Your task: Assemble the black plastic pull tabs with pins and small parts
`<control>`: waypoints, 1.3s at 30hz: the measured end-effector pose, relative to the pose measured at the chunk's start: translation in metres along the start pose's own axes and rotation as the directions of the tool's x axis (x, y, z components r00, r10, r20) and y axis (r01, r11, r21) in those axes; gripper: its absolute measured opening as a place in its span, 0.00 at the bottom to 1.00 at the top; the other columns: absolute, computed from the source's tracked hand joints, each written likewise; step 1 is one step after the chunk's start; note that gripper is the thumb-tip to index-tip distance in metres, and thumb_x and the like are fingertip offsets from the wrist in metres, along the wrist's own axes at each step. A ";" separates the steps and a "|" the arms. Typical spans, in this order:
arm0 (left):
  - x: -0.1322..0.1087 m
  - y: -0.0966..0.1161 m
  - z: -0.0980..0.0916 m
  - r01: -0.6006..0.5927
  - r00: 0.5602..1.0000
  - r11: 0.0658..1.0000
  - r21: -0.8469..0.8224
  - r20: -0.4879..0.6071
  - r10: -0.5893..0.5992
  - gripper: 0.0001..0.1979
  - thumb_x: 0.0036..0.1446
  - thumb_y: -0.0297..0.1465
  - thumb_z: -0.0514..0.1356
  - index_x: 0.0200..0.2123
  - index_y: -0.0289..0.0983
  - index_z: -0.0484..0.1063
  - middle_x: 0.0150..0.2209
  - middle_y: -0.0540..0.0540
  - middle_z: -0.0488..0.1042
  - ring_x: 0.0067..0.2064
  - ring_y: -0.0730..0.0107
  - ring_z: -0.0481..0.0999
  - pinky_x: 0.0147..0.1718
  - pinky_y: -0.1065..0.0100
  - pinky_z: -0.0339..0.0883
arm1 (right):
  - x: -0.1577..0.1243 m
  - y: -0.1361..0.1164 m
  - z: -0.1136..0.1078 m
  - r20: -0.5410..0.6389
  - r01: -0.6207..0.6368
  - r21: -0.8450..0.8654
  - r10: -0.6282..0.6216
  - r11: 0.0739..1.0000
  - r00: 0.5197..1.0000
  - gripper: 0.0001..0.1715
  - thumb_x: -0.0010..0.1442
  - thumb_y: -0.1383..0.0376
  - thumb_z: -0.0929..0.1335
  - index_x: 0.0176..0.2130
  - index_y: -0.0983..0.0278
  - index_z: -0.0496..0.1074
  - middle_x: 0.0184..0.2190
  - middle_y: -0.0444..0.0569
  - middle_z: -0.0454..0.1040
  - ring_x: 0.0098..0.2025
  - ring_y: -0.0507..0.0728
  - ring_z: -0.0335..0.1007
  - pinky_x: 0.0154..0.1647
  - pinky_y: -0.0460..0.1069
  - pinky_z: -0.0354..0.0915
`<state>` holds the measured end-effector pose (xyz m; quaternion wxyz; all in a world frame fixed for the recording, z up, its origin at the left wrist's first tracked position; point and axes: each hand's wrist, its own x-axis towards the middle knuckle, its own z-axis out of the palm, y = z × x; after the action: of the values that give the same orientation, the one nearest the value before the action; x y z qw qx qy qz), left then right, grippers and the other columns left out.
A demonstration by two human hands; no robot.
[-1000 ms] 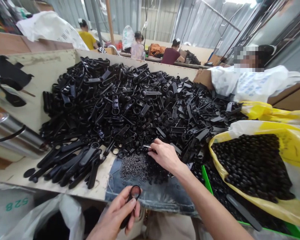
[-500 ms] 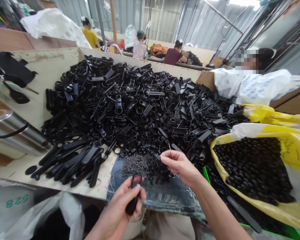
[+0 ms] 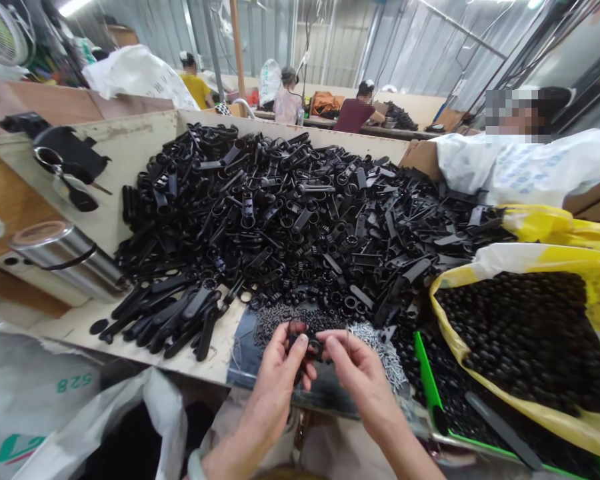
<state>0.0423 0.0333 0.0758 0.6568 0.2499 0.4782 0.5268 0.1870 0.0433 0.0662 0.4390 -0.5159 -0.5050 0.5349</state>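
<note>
Near the front edge of the bench, my left hand (image 3: 283,370) is closed around a black plastic piece with a ring-shaped end (image 3: 297,327). Against it come the pinched fingertips of my right hand (image 3: 357,365), at a small black plastic part (image 3: 315,345) whose exact shape is partly hidden. A thin metal rod (image 3: 349,341) sticks up from the right hand's fingers. Just beyond the hands lie tiny dark pieces (image 3: 275,323) and a heap of silver screws or pins (image 3: 380,347) on a dark cloth (image 3: 243,360).
Black plastic handles and rings form a large heap (image 3: 280,200) behind. Longer black handles (image 3: 180,313) and a steel flask (image 3: 75,257) lie left. A yellow-white bag (image 3: 447,320) of black pieces and a green tray (image 3: 427,380) stand right. Several people sit beyond the bench.
My right hand has come down and left from the heap, its fingers now meeting the piece in my left hand. The left hand has risen slightly, and the view has shifted left.
</note>
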 end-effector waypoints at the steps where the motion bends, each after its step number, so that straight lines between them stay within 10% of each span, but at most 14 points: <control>1: -0.002 -0.001 -0.001 0.000 1.000 1.000 0.002 -0.006 0.000 0.28 0.53 0.49 0.70 0.48 0.38 0.68 0.31 0.53 0.73 0.25 0.79 0.68 0.22 0.76 0.61 | -0.003 0.000 0.001 -0.013 0.106 -0.109 -0.109 0.988 0.994 0.17 0.64 0.51 0.73 0.43 0.62 0.81 0.30 0.45 0.75 0.25 0.51 0.63 0.25 0.45 0.60; 6: -0.017 0.000 -0.011 0.071 0.996 0.994 0.078 0.052 -0.075 0.28 0.53 0.47 0.70 0.49 0.37 0.71 0.39 0.49 0.74 0.32 0.73 0.72 0.26 0.73 0.66 | -0.013 0.000 -0.004 0.064 0.450 -0.364 -0.460 0.815 0.885 0.11 0.68 0.66 0.69 0.46 0.59 0.82 0.36 0.48 0.80 0.35 0.55 0.76 0.34 0.46 0.69; 15: -0.030 -0.006 -0.028 0.135 0.975 0.957 0.258 0.140 -0.175 0.32 0.55 0.45 0.65 0.61 0.39 0.69 0.31 0.54 0.71 0.22 0.80 0.56 0.23 0.72 0.49 | -0.016 -0.008 0.001 0.099 0.529 -0.360 -0.532 0.768 0.841 0.08 0.66 0.71 0.71 0.43 0.61 0.81 0.33 0.46 0.79 0.31 0.52 0.75 0.32 0.44 0.69; 24: -0.030 -0.037 -0.043 0.247 0.968 0.908 0.339 -0.036 -0.249 0.36 0.55 0.46 0.65 0.65 0.41 0.67 0.45 0.42 0.78 0.33 0.68 0.73 0.28 0.69 0.63 | -0.015 0.000 -0.003 0.183 0.594 -0.373 -0.571 0.713 0.800 0.09 0.67 0.73 0.70 0.44 0.63 0.80 0.33 0.46 0.77 0.32 0.52 0.76 0.32 0.44 0.69; 28: -0.032 -0.031 -0.044 0.122 0.991 0.867 0.483 -0.017 -0.130 0.35 0.58 0.48 0.63 0.64 0.38 0.68 0.61 0.36 0.73 0.49 0.57 0.77 0.43 0.63 0.71 | -0.019 0.000 -0.003 0.224 0.626 -0.413 -0.593 0.661 0.773 0.10 0.68 0.74 0.68 0.45 0.64 0.79 0.32 0.47 0.76 0.31 0.52 0.75 0.31 0.44 0.69; 35: -0.042 -0.006 -0.034 -0.147 0.989 0.665 0.732 0.132 0.073 0.19 0.68 0.44 0.55 0.54 0.43 0.77 0.39 0.45 0.83 0.44 0.57 0.80 0.47 0.61 0.73 | -0.025 -0.001 -0.001 0.225 0.635 -0.419 -0.603 0.649 0.765 0.09 0.69 0.73 0.68 0.41 0.64 0.79 0.31 0.48 0.76 0.29 0.52 0.73 0.29 0.43 0.68; 39: -0.050 -0.002 -0.036 -0.284 0.954 0.610 0.740 0.285 0.099 0.17 0.71 0.40 0.52 0.56 0.46 0.74 0.44 0.46 0.84 0.46 0.61 0.81 0.48 0.64 0.74 | -0.033 0.006 -0.004 0.099 0.503 -0.326 -0.500 0.801 0.860 0.17 0.65 0.68 0.73 0.53 0.57 0.79 0.30 0.43 0.75 0.26 0.51 0.69 0.27 0.43 0.67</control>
<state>0.0118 -0.0203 0.0769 0.4729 0.6123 0.5538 0.3078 0.1941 0.0098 0.0636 0.4663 -0.4298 -0.7099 0.3063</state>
